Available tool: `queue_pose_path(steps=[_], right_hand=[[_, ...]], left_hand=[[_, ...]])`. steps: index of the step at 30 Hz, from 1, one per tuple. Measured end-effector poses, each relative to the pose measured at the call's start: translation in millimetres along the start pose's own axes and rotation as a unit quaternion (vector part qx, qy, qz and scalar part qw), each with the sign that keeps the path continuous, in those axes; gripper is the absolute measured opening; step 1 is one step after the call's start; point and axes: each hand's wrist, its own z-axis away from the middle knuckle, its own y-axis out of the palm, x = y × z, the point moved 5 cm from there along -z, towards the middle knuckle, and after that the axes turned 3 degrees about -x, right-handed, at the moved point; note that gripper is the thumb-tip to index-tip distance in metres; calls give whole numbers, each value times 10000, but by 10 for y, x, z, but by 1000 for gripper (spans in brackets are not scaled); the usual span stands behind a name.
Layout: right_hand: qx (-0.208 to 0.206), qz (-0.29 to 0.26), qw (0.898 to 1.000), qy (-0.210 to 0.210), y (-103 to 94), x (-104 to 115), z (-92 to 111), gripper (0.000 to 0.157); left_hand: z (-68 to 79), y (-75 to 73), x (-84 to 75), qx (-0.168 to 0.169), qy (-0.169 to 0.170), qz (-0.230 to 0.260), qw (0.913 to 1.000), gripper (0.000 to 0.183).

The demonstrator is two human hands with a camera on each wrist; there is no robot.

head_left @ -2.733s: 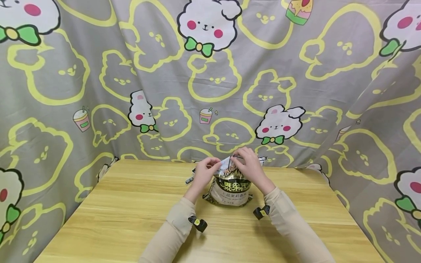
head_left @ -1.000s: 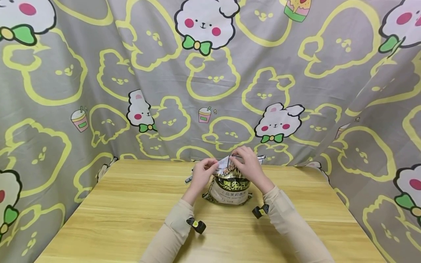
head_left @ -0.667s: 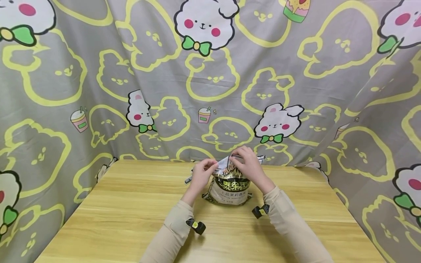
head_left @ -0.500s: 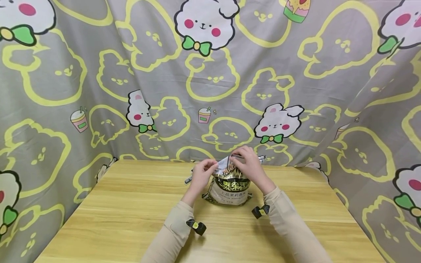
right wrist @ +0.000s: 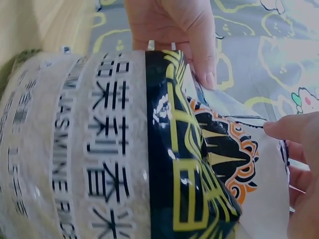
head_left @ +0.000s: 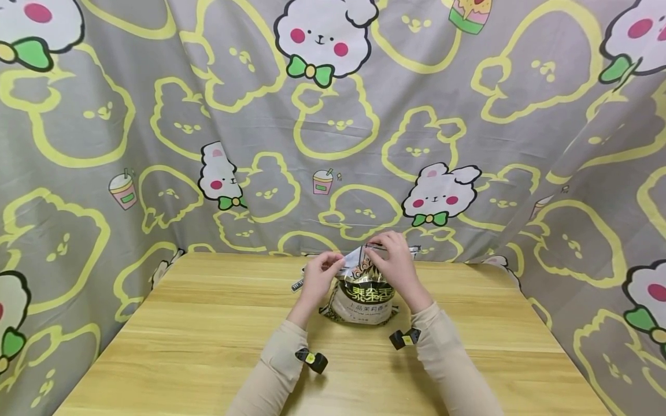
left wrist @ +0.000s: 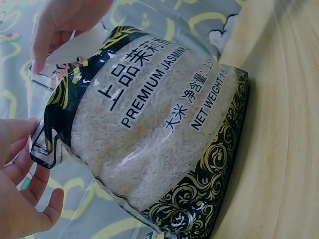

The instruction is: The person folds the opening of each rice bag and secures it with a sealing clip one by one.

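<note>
A grey curtain [head_left: 250,133], printed with yellow outlines and white, bow-tied animal heads, fills the upper part and both sides of the head view. Below it, a wood-grained table [head_left: 208,323] occupies the lower centre and runs out of the bottom edge. Two beige sleeves, the left [head_left: 276,364] and the right [head_left: 452,364], enter from the bottom edge on either side of centre.

The rice bag [head_left: 364,300] stands on the table just below and right of the frame's centre, its printed front facing the viewer. Pale grains show through its clear panel, with "PREMIUM JASMINE" legible in the left wrist view; a black band with yellow characters crosses it beneath the pale, orange-patterned top.

The right hand [head_left: 398,263], upper right of the bag, pinches the top film, thumb in front and fingers behind. The left hand [head_left: 321,274], upper left of the bag, pinches the top edge near its corner between thumb and forefinger; the remaining fingers are loosely bent.

A black wrist camera sits at each cuff, left [head_left: 312,360] and right [head_left: 403,339]. A small banded object [head_left: 298,285], partly hidden and not identifiable, lies left of the left hand.
</note>
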Motion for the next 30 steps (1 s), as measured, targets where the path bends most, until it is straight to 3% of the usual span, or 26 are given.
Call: queue_pose_path(steps=[4,14,30], right_hand=[[-157,-39,9999,16,-7,3,4,17],[-116,-89,9999,91,-12,-11,4,16],[-31,-133,9997,216,0,-20,16,18]], left_hand=[[-67,0,164,16,24,-21,10000,16],[-146,-185,223,-47,246,124,9996,18],[-222,-580,391,-635,-167,-25,9978,22]])
